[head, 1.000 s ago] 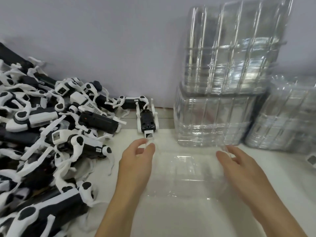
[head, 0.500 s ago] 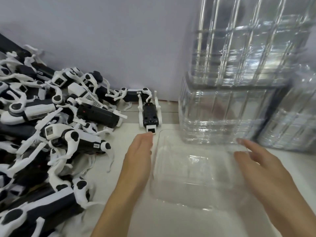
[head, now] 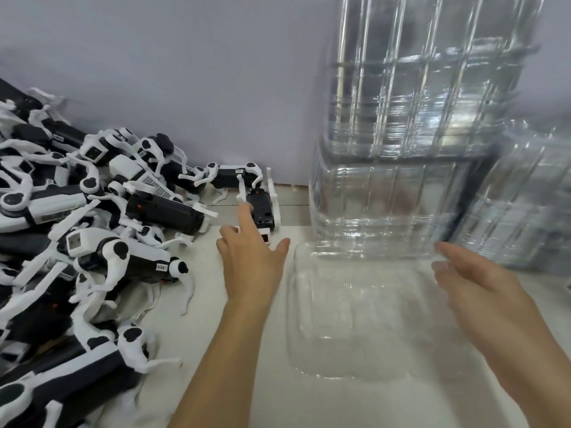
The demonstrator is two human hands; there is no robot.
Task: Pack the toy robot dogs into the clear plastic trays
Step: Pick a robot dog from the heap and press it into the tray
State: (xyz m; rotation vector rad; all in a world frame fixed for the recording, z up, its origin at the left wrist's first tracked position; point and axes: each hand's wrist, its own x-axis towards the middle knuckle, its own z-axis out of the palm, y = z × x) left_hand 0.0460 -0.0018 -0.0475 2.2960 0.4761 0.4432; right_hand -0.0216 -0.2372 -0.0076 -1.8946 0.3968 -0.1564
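My left hand (head: 251, 257) is spread wide over the table (head: 216, 304), fingers straight, holding nothing. Its forefinger (head: 245, 216) lies against the left side of one dog (head: 262, 211) that sits on its back at 12 o'clock from my hand, black belly up, white legs raised on both sides. My thumb points toward 2 o'clock, just short of the tray (head: 349, 319).

The tray lies flat on the table at 3 o'clock from my left hand, clear and with nothing in it. Its far rim sits right against the foot of the stack (head: 401, 149) of clear trays, which rises at 12 o'clock from it, against the wall (head: 200, 72). A second, lower stack (head: 522, 211) stands at 3 o'clock from the first.

My right hand (head: 475, 282) is over the right edge of the tray, fingers loose and pointing toward 10 o'clock, gripping nothing. It is blurred, and I cannot tell whether it touches the rim.

The pile (head: 77, 242) of black-and-white dogs fills the table at 9 o'clock from my left hand, bodies and legs tangled across one another. Another dog (head: 230, 177) lies on its side at the wall, just beyond the one I touch.
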